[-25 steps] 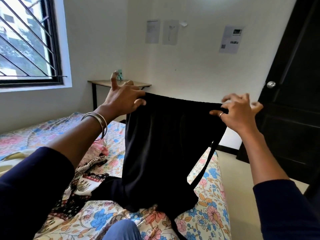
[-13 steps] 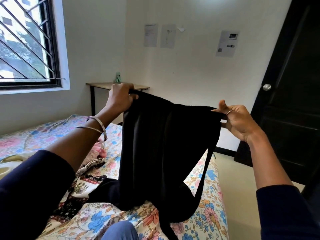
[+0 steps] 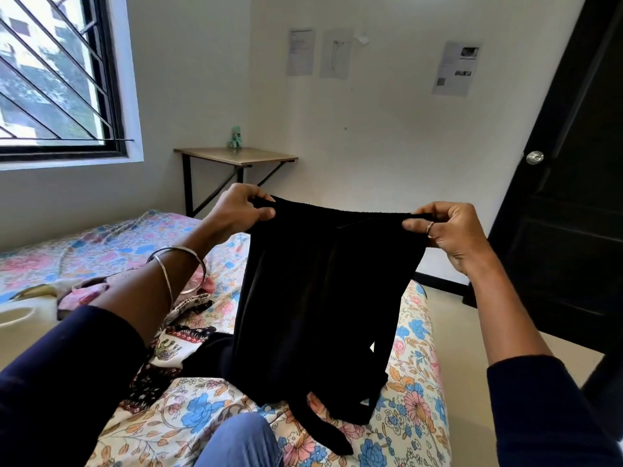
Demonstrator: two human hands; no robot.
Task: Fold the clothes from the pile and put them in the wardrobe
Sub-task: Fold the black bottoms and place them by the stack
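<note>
Fingers of the left hand are pinching one top corner of the black garment, and the right hand is pinching the other, so the top edge is running taut and level between them. The cloth's long axis is hanging straight down, its tail trailing onto the bed beside the unfolded pile. Neither hand is nearer; any fold probably starts by bringing the corners together.

Black garment held up, pile beside it on the bed

The black garment hangs spread by its top edge above the bed, its lower end and a loose strap trailing on the floral sheet; the pile of patterned clothes lies crumpled to its left.
</note>
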